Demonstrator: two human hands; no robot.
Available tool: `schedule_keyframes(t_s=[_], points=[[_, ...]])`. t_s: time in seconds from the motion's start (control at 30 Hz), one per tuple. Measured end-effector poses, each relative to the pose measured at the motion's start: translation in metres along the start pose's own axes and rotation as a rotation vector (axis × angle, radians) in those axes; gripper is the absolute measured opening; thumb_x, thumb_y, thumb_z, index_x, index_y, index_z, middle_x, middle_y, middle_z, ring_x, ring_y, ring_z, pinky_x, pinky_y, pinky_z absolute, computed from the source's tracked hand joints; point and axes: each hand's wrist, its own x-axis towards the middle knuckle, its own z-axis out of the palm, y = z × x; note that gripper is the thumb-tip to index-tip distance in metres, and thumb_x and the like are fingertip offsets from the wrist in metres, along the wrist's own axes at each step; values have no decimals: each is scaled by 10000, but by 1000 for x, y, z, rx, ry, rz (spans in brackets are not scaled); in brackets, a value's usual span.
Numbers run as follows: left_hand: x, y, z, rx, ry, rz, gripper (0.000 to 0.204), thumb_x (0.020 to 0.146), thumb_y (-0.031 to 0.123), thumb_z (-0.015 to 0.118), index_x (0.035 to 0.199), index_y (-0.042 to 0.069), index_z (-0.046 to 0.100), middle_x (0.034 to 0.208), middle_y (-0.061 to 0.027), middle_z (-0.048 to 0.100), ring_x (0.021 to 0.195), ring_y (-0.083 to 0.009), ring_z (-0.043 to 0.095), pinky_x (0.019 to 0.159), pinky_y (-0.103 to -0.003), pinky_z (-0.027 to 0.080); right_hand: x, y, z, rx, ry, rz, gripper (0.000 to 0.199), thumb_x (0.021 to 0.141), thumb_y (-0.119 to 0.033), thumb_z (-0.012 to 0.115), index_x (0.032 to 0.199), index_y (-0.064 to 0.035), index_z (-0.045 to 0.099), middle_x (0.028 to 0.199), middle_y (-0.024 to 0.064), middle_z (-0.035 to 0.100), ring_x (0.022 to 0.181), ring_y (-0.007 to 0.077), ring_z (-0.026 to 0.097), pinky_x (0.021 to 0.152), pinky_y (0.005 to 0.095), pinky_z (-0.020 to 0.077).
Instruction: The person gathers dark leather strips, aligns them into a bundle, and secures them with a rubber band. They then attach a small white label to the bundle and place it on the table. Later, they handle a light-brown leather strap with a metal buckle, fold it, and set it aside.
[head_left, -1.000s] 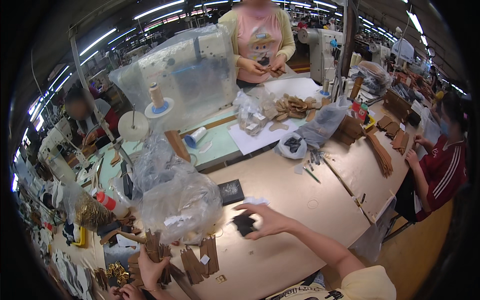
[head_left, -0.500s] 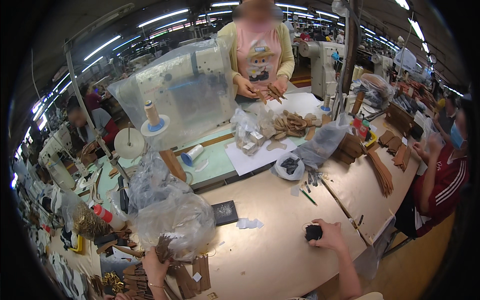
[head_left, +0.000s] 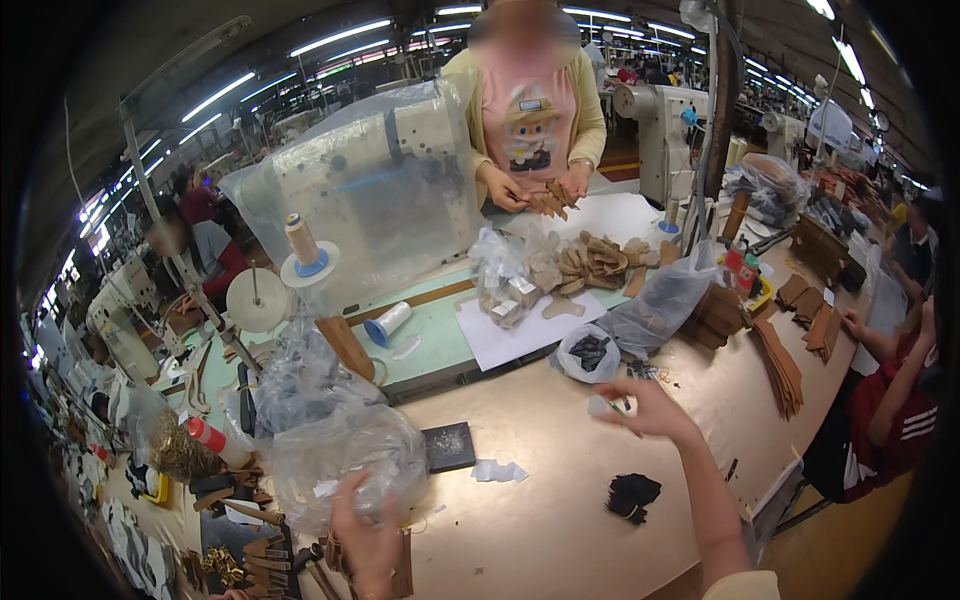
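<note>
My right hand (head_left: 652, 410) reaches over the table, thumb and forefinger apart around a small white scrap (head_left: 602, 407). Part of a green pencil (head_left: 624, 405) shows between the fingers; whether they touch it I cannot tell. Nearer to me lies a bundle of short black strips (head_left: 632, 498), loose on the table. My left hand (head_left: 365, 545), blurred, is raised with its fingers apart beside the crumpled clear plastic bag (head_left: 345, 460). Brown leather strips (head_left: 402, 572) lie partly hidden behind and below it.
A dark square block (head_left: 448, 447) and white paper pieces (head_left: 498, 471) lie mid-table. Beyond stands a small bag of black pieces (head_left: 587, 353). Brass-coloured buckles (head_left: 222, 566) are at the lower left. Across the table a person (head_left: 535, 120) handles brown pieces; another sits at the right.
My right hand has let go of the black bundle and moved away to the scrap and pencil. My left hand has lifted away from the brown strips and opened. The view has shifted slightly.
</note>
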Motion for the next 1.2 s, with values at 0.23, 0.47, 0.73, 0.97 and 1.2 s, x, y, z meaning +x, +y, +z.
schedule_keyframes(t_s=[0.23,0.47,0.73,0.97,1.2], points=[[-9,63,240,-577,-159,15,209,827,31,658,1036,34,656,1077,-116,642,974,-252,622,803,-321,495,223,38,-30,842,197,351,502,911,-443,640,1217,-59,531,1020,57,618,886,149,605,739,287,490],[-31,53,280,-525,-148,103,196,813,14,647,1004,47,675,1070,-142,629,988,-300,622,827,-366,511,354,71,-31,894,525,508,585,812,-622,669,983,-68,596,781,13,589,628,108,569,544,258,449],[-18,39,276,-568,-28,-90,167,819,-49,630,971,10,669,1029,-132,631,778,-204,659,701,-289,540,405,77,-17,1083,625,400,294,888,-429,685,844,-150,604,714,-51,570,627,59,520,556,247,382],[-9,36,266,-626,-70,-174,155,832,-33,625,974,8,671,916,-97,664,763,-180,651,698,-268,515,357,54,-4,574,742,58,225,922,-295,671,917,-70,680,783,-33,612,677,35,537,591,195,393],[20,39,232,-890,-98,-369,214,918,41,601,1123,-15,622,1008,-87,673,863,-135,636,752,-259,508,209,-37,22,336,535,-255,187,911,-165,664,906,22,671,719,-10,614,655,56,523,600,217,416]])
